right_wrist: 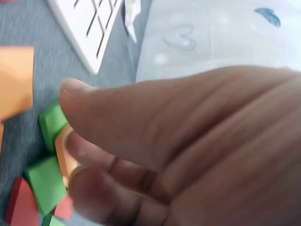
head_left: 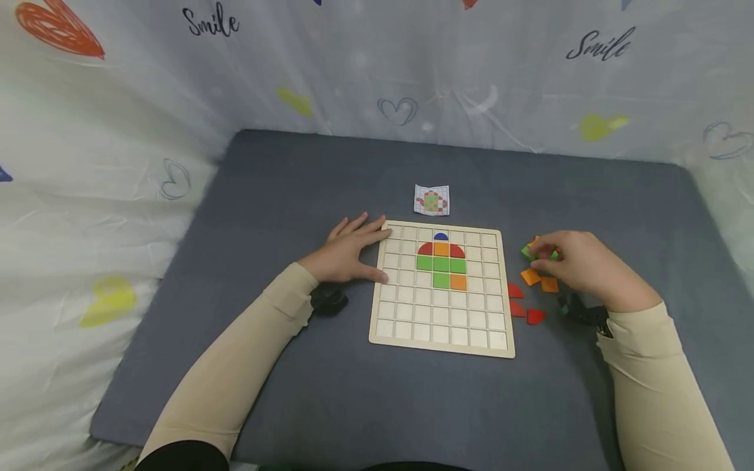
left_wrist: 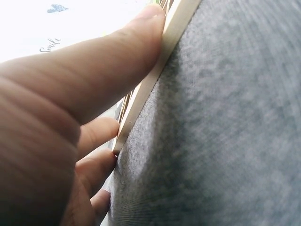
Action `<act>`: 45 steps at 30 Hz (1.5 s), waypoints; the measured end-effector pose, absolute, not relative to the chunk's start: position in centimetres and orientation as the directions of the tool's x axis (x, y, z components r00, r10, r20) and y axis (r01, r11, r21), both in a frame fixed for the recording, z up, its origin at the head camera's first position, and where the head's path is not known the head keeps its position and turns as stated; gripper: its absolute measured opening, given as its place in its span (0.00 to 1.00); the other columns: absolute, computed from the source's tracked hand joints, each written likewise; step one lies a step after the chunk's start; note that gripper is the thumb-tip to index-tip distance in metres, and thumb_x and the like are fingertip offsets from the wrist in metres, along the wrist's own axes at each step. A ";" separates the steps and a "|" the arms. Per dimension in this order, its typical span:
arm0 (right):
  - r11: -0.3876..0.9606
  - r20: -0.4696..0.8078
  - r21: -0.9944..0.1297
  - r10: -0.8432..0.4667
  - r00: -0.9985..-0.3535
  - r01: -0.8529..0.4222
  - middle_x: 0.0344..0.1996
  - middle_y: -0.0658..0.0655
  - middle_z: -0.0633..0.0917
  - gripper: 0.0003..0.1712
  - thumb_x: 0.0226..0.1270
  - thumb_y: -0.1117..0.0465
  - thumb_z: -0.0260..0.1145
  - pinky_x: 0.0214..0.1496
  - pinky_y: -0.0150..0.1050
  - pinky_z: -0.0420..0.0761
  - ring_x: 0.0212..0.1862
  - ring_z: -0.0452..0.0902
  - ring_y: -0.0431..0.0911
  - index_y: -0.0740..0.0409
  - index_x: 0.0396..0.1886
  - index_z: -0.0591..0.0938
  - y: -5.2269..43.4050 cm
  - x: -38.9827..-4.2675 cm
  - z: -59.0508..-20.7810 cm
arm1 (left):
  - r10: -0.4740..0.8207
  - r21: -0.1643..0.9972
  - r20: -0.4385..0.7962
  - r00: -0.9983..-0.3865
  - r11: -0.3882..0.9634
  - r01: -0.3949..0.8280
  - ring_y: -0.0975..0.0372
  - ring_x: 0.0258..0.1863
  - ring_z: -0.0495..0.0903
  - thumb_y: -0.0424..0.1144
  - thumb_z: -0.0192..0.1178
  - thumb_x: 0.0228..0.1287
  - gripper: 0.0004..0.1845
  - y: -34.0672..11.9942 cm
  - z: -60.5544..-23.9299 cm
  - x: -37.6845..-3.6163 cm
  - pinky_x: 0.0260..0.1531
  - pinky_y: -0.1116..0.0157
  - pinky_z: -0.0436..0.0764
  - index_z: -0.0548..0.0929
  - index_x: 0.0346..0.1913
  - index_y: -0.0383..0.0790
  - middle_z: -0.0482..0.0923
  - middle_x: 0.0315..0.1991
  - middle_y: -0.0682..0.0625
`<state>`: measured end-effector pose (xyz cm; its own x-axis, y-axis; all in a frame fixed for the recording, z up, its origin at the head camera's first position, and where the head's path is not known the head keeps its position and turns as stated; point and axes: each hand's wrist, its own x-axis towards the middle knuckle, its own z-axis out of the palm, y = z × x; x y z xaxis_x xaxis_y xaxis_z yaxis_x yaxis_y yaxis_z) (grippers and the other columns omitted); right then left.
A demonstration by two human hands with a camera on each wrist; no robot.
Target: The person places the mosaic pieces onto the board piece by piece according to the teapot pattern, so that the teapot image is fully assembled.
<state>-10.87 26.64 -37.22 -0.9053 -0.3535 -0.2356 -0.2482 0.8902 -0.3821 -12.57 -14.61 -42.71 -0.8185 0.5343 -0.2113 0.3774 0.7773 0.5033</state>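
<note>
- Your left hand (head_left: 347, 252) lies flat with straight fingers against the left edge of the wooden grid board (head_left: 443, 330); the left wrist view shows the thumb (left_wrist: 113, 61) pressed along the board's rim. That grip is open and only braces. If you lean harder, I judge the board could slide right across the grey bench (head_left: 283, 196) and nudge the loose pieces.
- Your right hand (head_left: 580, 261) sits on the pile of loose tiles (head_left: 538, 278) just right of the board, fingers curled around a green tile (right_wrist: 52, 123). An orange tile (right_wrist: 65, 153) lies tight against it, so the likely slip is lifting two at once or dropping one back into the heap.
- The red pieces (head_left: 524, 307) lie near the board's right edge. A sweep of your wrist on the way over could scatter them or push one under the rim.
- The placed figure on the board, the blue half-round (head_left: 440, 236) over red, orange and green tiles (head_left: 441, 263), appears to sit loose in its cells. Setting a new tile down at a tilt could knock a neighbour out.
- The pattern card (head_left: 432, 200) lies beyond the board, apart from it. It is small and curled, so misreading a colour or cell is a real risk.
</note>
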 end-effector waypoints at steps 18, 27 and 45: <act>0.902 -0.350 -0.388 -0.333 -0.875 -0.188 0.25 0.48 0.83 0.16 0.53 0.52 0.78 0.31 0.38 0.76 0.29 0.76 0.43 0.58 0.33 0.85 25.9 -11.2 -38.1 | 0.546 0.529 -0.195 -0.815 0.758 0.382 0.60 0.78 0.29 0.70 0.65 0.50 0.53 -14.8 -43.0 -12.5 0.73 0.55 0.25 0.55 0.77 0.58 0.38 0.79 0.60; 0.863 -0.276 -0.448 -0.380 -0.883 -0.232 0.24 0.49 0.82 0.05 0.61 0.58 0.72 0.21 0.37 0.74 0.20 0.72 0.43 0.52 0.30 0.83 23.2 -10.4 -36.6 | 0.551 0.530 -0.200 -0.810 0.757 0.383 0.59 0.78 0.30 0.69 0.66 0.51 0.53 -14.8 -42.7 -12.5 0.73 0.54 0.25 0.55 0.77 0.56 0.39 0.79 0.59; 0.730 -0.119 -0.490 -0.598 -0.793 -0.477 0.31 0.45 0.84 0.01 0.64 0.61 0.70 0.35 0.38 0.77 0.33 0.75 0.41 0.51 0.34 0.88 16.4 -10.6 -37.3 | 0.550 0.521 -0.195 -0.812 0.759 0.389 0.59 0.78 0.29 0.70 0.65 0.51 0.53 -14.9 -42.8 -12.6 0.73 0.53 0.25 0.55 0.77 0.58 0.38 0.79 0.60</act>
<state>-10.56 16.38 -37.29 -0.7926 -0.5980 -0.1188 -0.4770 0.7297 -0.4899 -12.58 -14.88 -42.81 -0.8121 0.5501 -0.1948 0.3894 0.7594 0.5212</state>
